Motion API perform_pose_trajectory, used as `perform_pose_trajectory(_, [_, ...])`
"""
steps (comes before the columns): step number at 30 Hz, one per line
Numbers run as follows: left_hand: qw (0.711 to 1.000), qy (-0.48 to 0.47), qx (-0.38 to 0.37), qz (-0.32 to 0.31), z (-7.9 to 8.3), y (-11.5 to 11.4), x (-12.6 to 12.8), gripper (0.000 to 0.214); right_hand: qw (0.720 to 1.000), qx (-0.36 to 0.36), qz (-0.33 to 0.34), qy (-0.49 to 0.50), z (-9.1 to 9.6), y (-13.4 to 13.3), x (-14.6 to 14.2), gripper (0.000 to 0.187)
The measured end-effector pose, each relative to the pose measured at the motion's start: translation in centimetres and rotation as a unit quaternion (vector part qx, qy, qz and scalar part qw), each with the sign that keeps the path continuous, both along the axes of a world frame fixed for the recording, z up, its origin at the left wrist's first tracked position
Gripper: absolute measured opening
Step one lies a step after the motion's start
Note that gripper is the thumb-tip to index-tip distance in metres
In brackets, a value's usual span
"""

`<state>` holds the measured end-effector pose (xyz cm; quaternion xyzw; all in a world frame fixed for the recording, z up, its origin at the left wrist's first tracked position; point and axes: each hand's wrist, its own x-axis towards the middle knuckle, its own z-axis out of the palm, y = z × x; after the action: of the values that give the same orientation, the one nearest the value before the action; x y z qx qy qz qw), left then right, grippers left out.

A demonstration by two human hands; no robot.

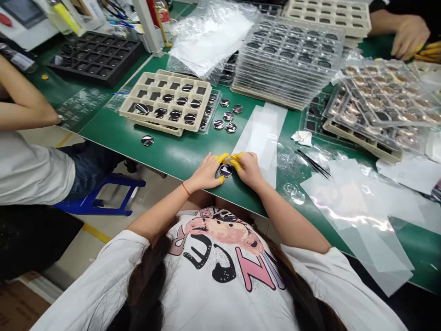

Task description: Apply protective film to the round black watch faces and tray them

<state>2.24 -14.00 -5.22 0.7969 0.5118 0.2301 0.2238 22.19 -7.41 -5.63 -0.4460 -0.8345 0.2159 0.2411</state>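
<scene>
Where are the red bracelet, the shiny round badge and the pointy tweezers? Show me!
Red string bracelet [185,188], head view, middle of the string.
Round badge [226,170], head view, its dark shiny face.
Tweezers [314,163], head view, middle of the arms.

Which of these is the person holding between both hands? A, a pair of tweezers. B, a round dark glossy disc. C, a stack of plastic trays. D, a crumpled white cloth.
B. The left hand and right hand close around the round dark glossy disc, while the tweezers lie apart to the right.
</scene>
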Motion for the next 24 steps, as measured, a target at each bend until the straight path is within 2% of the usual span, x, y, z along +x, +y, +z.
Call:
perform_pose_trajectory(4, [0.999,-0.046,0.01,-0.003,0.2,-0.6,0.0,0.077,0.997,-0.003,-0.062,0.048,-0.8,1.3,2.0,0.03])
perform_pose_trajectory(7, [0.996,-0.088,0.028,0.005,1.0,-0.1,-2.3,0.086,0.992,-0.017,-0.098,0.073,-1.1,2.1,2.9,0.039])
perform_pose_trajectory(9, [0.993,-0.104,0.048,0.028,2.4,1.1,-6.0,0.087,0.99,-0.019,-0.113,0.082,-1.1,2.2,3.1,0.042])
perform_pose_trajectory(11, [0.989,-0.109,0.075,0.07,4.5,2.9,-11.3,0.087,0.989,-0.014,-0.122,0.086,-1.2,2.0,3.2,0.044])
perform_pose_trajectory(13, [0.978,-0.095,0.113,0.145,6.7,5.4,-17.2,0.086,0.989,0.012,-0.12,0.087,-1.2,1.6,3.2,0.042])
perform_pose_trajectory(16, [0.963,-0.052,0.059,0.258,9.1,9.6,-24.4,0.079,0.988,0.088,-0.091,0.09,-1.3,1.0,3.2,0.034])
perform_pose_trajectory(17, [0.956,-0.029,0.043,0.29,9.5,11.0,-25.9,0.081,0.987,0.109,-0.078,0.09,-1.3,0.9,3.2,0.03])
perform_pose_trajectory(19, [0.949,0.022,0.017,0.314,9.7,13.6,-27.8,0.082,0.986,0.128,-0.057,0.088,-1.4,0.8,3.2,0.026])
perform_pose_trajectory(22, [0.953,0.071,-0.01,0.293,9.4,16.2,-28.7,0.075,0.986,0.138,-0.054,0.077,-1.4,0.9,3.2,0.023])
perform_pose_trajectory(24, [0.955,0.08,-0.019,0.284,9.0,16.7,-29.0,0.071,0.986,0.139,-0.064,0.071,-1.4,1.0,3.2,0.023])
